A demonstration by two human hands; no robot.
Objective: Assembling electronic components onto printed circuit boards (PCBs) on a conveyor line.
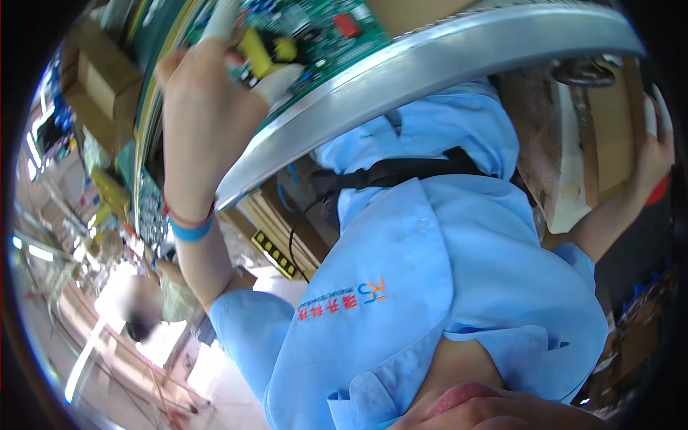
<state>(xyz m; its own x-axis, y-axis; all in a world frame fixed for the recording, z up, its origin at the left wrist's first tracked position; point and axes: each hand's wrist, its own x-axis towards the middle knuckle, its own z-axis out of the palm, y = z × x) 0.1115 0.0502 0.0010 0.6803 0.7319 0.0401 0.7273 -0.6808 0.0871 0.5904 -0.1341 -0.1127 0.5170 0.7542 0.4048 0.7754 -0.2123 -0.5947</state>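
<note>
Right beside the left hand [213,97], yellow component [256,53] over green circuit board [337,54].

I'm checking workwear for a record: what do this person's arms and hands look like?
The sleeves are short and light blue. The left hand has white covers on the thumb and another digit, with a blue band and a thin reddish cord at its wrist. The right hand has similar covers on at least two fingers.

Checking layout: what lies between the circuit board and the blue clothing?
A silver metal rail separates the circuit board from the blue clothing in the head view.
</note>
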